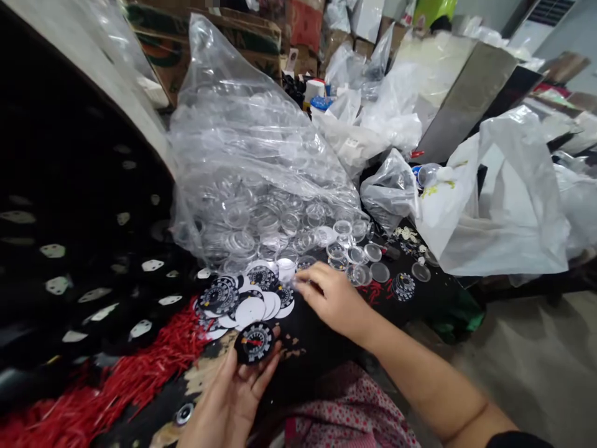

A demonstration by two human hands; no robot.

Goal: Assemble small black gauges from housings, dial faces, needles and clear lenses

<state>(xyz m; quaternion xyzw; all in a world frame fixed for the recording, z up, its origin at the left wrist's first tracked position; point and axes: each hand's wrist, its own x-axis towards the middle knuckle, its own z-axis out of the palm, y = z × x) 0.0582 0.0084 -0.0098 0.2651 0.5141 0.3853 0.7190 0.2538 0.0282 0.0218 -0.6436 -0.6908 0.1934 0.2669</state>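
A round black gauge dial [254, 341] with a red needle on its face is held flat on the fingertips of the left hand [231, 398], palm up, just in front of the heap of printed dial discs [245, 297], which serves here as the landmark. The right hand [329, 295] is stretched out to the right edge of that heap, its fingers curled and drawn together as if pinching something small; what lies between them cannot be made out. The step in hand is judged to be assembly of one gauge face: the dial with its needle is ready, and a clear cover appears to be fetched. The next move would call for a single lens to be separated from its neighbours and seated squarely over the dial without the needle being knocked. Behind the heap, a large clear plastic bag [242, 130] is slumped open, filled with transparent round lenses [261, 221]; some loose lenses [357, 255] are spilled to the right of the heap. To its left and in front, red needles [140, 367] are strewn in a pile. Further right of the heap, white plastic bags [504, 205] are piled, their contents hidden.
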